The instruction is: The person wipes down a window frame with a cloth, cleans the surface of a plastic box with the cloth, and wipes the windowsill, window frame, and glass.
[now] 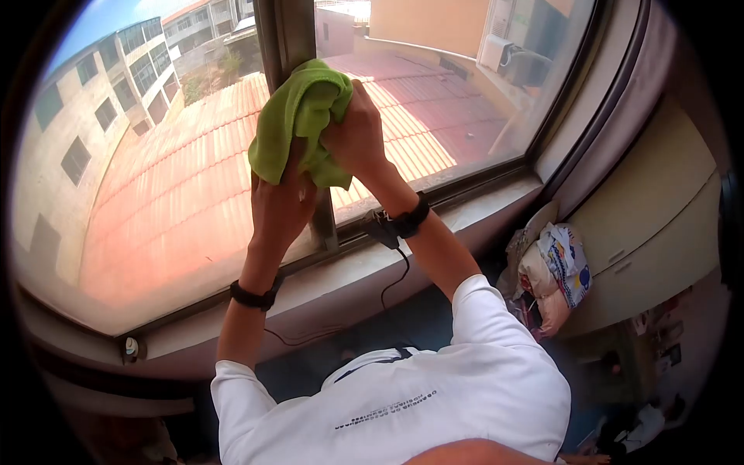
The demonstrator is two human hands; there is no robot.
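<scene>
A green cloth is bunched up in both hands in front of the window's dark middle frame bar. My right hand grips the cloth's right side, its fingers curled into the fabric. Below and to the left, my left hand is raised with its fingers under the cloth; part of them is hidden by it. Each wrist wears a black band. Behind the cloth is the window glass, with red roofing outside.
The window sill runs below the hands. Thin black cables hang from the wristbands. Plastic bags lie at the right beside a pale cabinet. A small object stands at the sill's left end.
</scene>
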